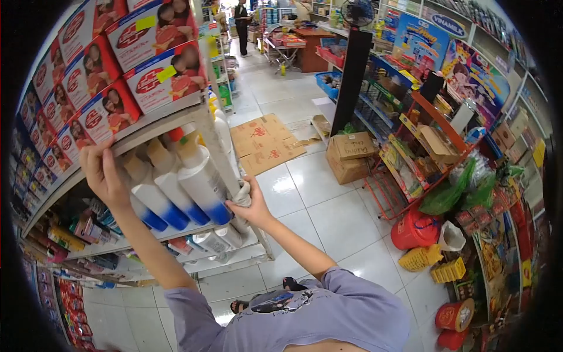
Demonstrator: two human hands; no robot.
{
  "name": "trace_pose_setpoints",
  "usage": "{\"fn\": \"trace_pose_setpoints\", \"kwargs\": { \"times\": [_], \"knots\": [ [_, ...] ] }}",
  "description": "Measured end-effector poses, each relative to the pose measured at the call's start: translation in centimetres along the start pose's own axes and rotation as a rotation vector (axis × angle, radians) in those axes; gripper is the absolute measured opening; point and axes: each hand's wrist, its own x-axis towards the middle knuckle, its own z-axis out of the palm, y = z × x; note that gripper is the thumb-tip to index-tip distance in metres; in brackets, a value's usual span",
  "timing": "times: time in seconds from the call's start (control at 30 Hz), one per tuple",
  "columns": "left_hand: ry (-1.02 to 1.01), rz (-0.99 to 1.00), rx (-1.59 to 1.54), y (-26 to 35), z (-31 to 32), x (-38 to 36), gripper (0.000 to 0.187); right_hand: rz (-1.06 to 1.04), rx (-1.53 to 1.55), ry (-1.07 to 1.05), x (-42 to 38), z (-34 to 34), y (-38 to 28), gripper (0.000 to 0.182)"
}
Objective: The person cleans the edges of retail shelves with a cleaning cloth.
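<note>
My left hand (104, 176) is raised to the front edge of the upper shelf (152, 120), its fingers hooked on the edge just below the soap boxes. A bunched pale cloth (242, 193) is in my right hand (253, 206), pressed against the white upright post (220, 141) at the shelf's end. Between my hands, white pump bottles with blue bases (202, 179) stand in a row on the shelf below. Above them are stacked red and white soap boxes (161, 76), some bearing yellow tags.
Flattened cardboard (267, 141) lies on the tiled floor beyond the shelf. Cardboard boxes (352, 154), a red rack (387, 196) and a red bucket (414, 229) stand to the right, near more stocked shelves. A person (241, 26) stands far down the aisle.
</note>
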Motion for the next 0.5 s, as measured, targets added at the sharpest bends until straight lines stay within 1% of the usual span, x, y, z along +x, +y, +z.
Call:
{"fn": "trace_pose_setpoints", "kwargs": {
  "times": [0.07,0.23,0.3,0.43,0.5],
  "knots": [
    [0.002,-0.013,-0.019,-0.1,0.0,0.0,0.013,0.043,-0.029,-0.023,0.3,0.4,-0.2,0.048],
    [-0.011,-0.050,-0.012,0.1,0.0,-0.3,0.016,0.064,-0.114,0.037,0.0,0.6,-0.8,0.043],
    [-0.025,-0.051,-0.005,0.0,-0.2,-0.3,0.016,-0.004,-0.192,0.070,0.1,0.6,-0.4,0.044],
    [-0.029,-0.071,-0.043,0.0,-0.2,-0.3,0.016,-0.008,-0.225,0.043,0.1,0.4,-1.4,0.047],
    [-0.028,-0.045,-0.033,0.1,-0.2,-0.1,0.015,-0.061,-0.312,0.033,0.1,0.3,-1.9,0.049]
  ]
}}
